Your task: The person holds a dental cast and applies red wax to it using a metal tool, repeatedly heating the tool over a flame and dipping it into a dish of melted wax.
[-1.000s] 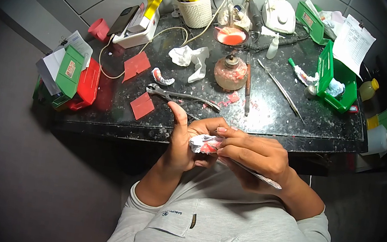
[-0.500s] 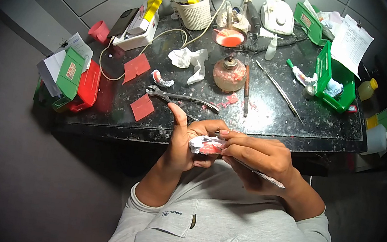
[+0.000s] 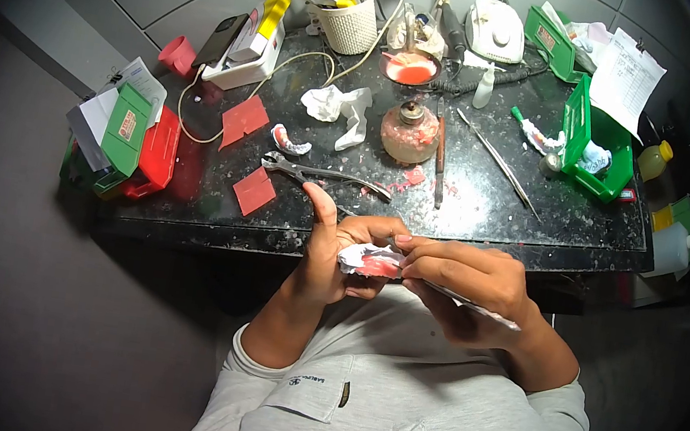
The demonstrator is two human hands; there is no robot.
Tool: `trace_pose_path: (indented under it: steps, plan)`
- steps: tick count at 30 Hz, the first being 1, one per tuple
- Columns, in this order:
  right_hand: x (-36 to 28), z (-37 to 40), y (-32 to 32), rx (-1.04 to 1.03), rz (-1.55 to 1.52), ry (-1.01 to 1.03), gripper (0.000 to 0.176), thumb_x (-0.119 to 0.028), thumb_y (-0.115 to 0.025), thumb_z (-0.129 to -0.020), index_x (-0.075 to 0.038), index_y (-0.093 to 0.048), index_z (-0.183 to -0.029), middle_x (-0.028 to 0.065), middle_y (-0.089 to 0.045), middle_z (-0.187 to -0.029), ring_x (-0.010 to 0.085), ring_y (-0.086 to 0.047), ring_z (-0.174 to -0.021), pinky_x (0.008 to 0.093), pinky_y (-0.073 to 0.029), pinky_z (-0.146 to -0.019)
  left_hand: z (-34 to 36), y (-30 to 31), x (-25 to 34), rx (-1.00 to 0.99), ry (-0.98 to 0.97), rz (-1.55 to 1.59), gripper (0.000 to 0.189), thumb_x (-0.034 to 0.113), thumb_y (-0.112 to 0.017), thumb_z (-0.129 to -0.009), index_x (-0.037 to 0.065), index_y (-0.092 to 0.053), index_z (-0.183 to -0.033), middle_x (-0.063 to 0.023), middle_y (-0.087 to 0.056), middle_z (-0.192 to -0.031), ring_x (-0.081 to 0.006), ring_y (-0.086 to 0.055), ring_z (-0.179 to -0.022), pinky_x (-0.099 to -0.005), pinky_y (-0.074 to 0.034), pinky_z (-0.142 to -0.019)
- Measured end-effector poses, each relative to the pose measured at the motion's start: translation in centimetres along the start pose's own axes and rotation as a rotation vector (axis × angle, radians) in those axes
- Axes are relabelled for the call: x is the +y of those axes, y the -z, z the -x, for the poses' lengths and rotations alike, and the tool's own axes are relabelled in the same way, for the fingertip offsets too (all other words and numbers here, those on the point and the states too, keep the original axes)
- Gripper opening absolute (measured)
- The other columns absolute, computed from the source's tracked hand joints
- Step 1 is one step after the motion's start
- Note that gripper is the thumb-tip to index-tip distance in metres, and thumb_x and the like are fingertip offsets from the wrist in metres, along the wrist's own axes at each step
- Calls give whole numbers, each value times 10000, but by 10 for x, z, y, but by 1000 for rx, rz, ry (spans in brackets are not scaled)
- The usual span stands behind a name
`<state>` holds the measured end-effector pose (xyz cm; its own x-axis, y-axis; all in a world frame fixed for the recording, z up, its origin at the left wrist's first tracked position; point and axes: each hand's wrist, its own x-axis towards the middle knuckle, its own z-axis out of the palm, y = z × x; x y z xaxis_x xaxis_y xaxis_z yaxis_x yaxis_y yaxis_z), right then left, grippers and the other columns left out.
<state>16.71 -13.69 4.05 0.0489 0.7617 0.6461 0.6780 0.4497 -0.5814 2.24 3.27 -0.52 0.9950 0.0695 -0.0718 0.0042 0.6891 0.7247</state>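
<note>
My left hand is closed round a white plaster dental model with pink wax on its near side, its thumb sticking up away from the model. In my right hand is a slim carving tool, held like a pen; its handle points down and right. The tool's tip is hidden at the wax, between my fingers and the model. Just beyond my left thumb lie metal pliers on the black bench. Two pink wax sheets and a small plaster piece with pink wax lie to the left.
A glass spirit lamp stands mid-bench, beside a brown-handled tool and a long metal tool. Behind are a pan of pink wax and crumpled tissue. Green bins stand right; a red bin stands left.
My right hand and the carving tool have shifted slightly right and down. The model in my left hand has moved only a little, showing more pink wax.
</note>
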Motion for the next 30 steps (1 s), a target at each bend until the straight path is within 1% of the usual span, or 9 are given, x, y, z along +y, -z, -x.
trace_pose_path:
  steps: [1, 4, 7, 10, 17, 23, 25, 29, 30]
  plan:
    - [-2, -2, -1, 53, -30, -26, 151, 71, -784, -789, 27, -705, -910, 152, -749, -928, 312, -765, -985, 366, -636, -814, 0, 1, 0, -28, -7, 42, 1293, 1019, 0, -684, -68, -603, -1038, -89, -628, -736, -64, -437, -432, -200, -326, -358]
    - [5, -4, -9, 81, -97, 37, 157, 74, -781, -789, 33, -715, -925, 163, -752, -933, 323, -764, -978, 393, -630, -862, 0, -2, 3, 9, -11, -65, 1293, 1019, 2, -688, -71, -605, -1026, -89, -626, -742, -62, -441, -439, -195, -321, -352]
    - [8, -3, -13, 62, -97, 43, 175, 67, -787, -788, 35, -721, -948, 166, -756, -948, 324, -763, -977, 415, -619, -905, -1, -3, 3, 14, -15, 2, 1258, 1017, -36, -710, -75, -589, -997, -141, -650, -788, -82, -505, -471, -188, -373, -348]
    - [8, -2, -13, 33, -88, 23, 182, 59, -793, -787, 35, -722, -953, 165, -758, -958, 324, -762, -982, 421, -614, -917, 0, -5, 2, 58, -11, 32, 1253, 1017, -29, -708, -68, -591, -982, -143, -648, -782, -85, -513, -483, -188, -384, -347]
    - [8, -4, -14, 62, -78, 40, 193, 56, -797, -785, 29, -726, -962, 161, -760, -969, 320, -761, -994, 425, -607, -932, -1, -4, 4, -1, -28, -3, 1246, 1016, -22, -707, -60, -586, -980, -150, -644, -791, -85, -499, -482, -184, -352, -338]
    - [14, -2, -15, 30, -42, 55, 199, 50, -798, -785, 32, -724, -969, 167, -758, -971, 322, -760, -998, 420, -608, -927, -2, -4, 4, 50, -14, -12, 1231, 1019, -17, -701, -50, -573, -957, -131, -620, -752, -79, -465, -459, -183, -339, -334]
    - [18, 0, -18, 56, -23, 104, 184, 55, -786, -794, 35, -722, -966, 167, -756, -978, 322, -759, -1004, 417, -609, -924, -3, 1, 3, -34, -39, 58, 1231, 1018, -28, -708, -54, -568, -983, -130, -619, -761, -89, -450, -442, -199, -335, -333]
    - [13, -3, -15, 95, -40, 68, 167, 69, -763, -816, 40, -713, -972, 165, -753, -975, 327, -758, -1002, 407, -613, -908, -1, -4, 4, 7, -33, 46, 1291, 1011, 7, -701, -70, -606, -1050, -84, -624, -740, -70, -442, -433, -196, -326, -347]
    - [14, -4, -13, 157, -22, 64, 168, 60, -762, -827, 38, -707, -984, 163, -744, -969, 321, -759, -980, 389, -616, -861, -1, -4, 4, 31, -47, 61, 1283, 1004, 10, -712, -67, -605, -1061, -78, -620, -733, -73, -437, -431, -201, -322, -351]
